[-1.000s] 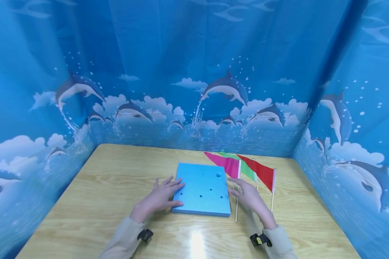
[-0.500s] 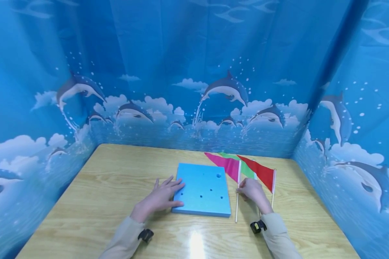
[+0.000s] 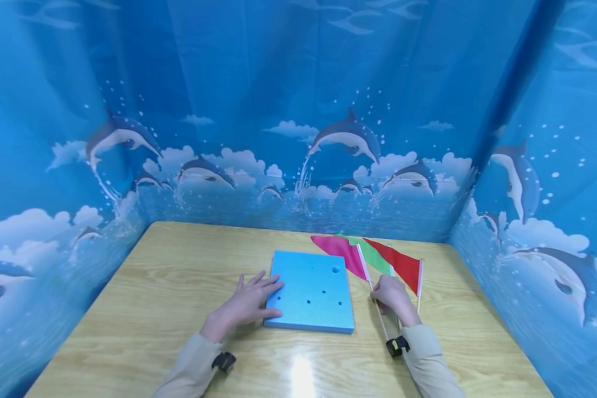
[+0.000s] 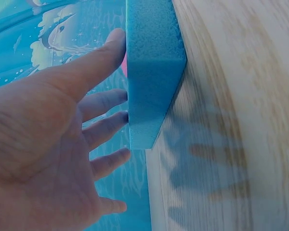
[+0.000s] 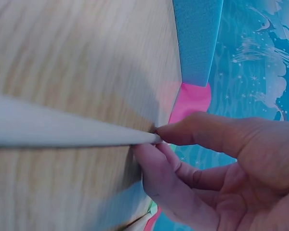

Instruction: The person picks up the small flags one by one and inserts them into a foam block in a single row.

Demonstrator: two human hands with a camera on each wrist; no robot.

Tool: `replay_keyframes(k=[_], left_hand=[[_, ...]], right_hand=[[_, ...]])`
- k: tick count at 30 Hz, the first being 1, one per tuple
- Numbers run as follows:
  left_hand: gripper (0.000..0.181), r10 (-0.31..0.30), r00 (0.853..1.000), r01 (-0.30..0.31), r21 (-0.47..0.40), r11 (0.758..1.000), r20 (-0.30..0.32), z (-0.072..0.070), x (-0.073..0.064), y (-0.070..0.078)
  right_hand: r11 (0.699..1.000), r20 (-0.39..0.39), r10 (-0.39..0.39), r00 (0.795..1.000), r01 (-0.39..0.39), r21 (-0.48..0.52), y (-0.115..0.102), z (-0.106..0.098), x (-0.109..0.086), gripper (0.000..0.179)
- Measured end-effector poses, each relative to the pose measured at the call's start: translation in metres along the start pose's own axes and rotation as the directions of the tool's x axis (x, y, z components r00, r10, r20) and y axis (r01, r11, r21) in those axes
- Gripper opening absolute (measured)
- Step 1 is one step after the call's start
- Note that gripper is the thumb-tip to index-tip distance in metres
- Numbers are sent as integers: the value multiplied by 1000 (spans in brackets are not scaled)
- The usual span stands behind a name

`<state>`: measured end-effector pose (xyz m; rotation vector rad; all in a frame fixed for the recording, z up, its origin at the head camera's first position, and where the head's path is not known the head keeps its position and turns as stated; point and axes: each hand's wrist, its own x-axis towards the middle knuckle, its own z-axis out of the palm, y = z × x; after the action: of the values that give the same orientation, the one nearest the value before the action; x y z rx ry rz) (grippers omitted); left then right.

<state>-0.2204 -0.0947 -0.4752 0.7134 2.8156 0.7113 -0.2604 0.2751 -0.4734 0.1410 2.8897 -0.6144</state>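
Observation:
A square blue foam block (image 3: 298,282) with several small holes and one larger hole lies flat on the table. My left hand (image 3: 246,304) rests on its left edge with fingers spread; in the left wrist view the fingertips (image 4: 116,41) touch the top face. To the right of the block, my right hand (image 3: 392,296) pinches the stick of a pink pennant flag (image 3: 345,254) between thumb and fingers. The right wrist view shows the pale stick (image 5: 77,127) running from that pinch toward the camera. The pink cloth reaches behind the block's far right corner.
A green pennant flag (image 3: 375,258) and a red pennant flag (image 3: 400,261) lie to the right, partly overlapped, their sticks partly behind my right hand. The wooden table (image 3: 179,260) meets a blue dolphin-print curtain (image 3: 258,138) at the back and sides.
My right hand has come from beside the block to the pink flag's stick and pinched it. The stick has tilted, its lower end swinging right. My left hand has stayed put.

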Motion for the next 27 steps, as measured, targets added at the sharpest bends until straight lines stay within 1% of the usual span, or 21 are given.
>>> replay_keyframes(k=[2, 6, 9, 11, 13, 15, 17, 20, 23, 25, 27], left_hand=[[74, -2, 1000, 2, 1, 1000, 2, 0, 0, 0], [74, -7, 1000, 7, 4, 1000, 4, 0, 0, 0], [74, -6, 1000, 6, 1, 1000, 2, 0, 0, 0], [74, -4, 1000, 4, -1, 1000, 2, 0, 0, 0], [74, -1, 1000, 1, -3, 1000, 1, 0, 0, -1], [74, 0, 1000, 0, -4, 1000, 0, 0, 0, -1], [74, 2, 1000, -2, -4, 1000, -1, 0, 0, -1], [74, 2, 1000, -2, -3, 1000, -3, 0, -1, -1], [74, 3, 1000, -3, 0, 1000, -4, 0, 0, -1], [74, 4, 1000, -4, -3, 1000, -3, 0, -1, -1], [74, 5, 1000, -5, -7, 1000, -3, 0, 0, -1]], right_hand=[[1000, -3, 3, 1000, -3, 9, 0, 0, -1, 28], [997, -9, 17, 1000, -16, 69, 1, -3, -3, 27], [988, -38, 27, 999, -20, 156, 1, -8, -7, 15], [969, -49, 33, 998, -20, 247, 1, -11, -8, 7], [935, -53, 30, 998, -9, 354, 2, -14, -10, 15], [891, -41, 19, 999, 2, 454, 2, -16, -10, 25], [847, -32, -2, 999, 19, 532, 2, -18, -10, 30], [789, -23, -48, 999, 52, 612, 2, -22, -10, 36], [714, -20, -73, 997, 66, 697, 0, -24, -9, 40], [657, -19, -98, 995, 79, 749, -1, -25, -9, 43], [613, -21, -116, 993, 88, 785, -4, -25, -9, 46]])
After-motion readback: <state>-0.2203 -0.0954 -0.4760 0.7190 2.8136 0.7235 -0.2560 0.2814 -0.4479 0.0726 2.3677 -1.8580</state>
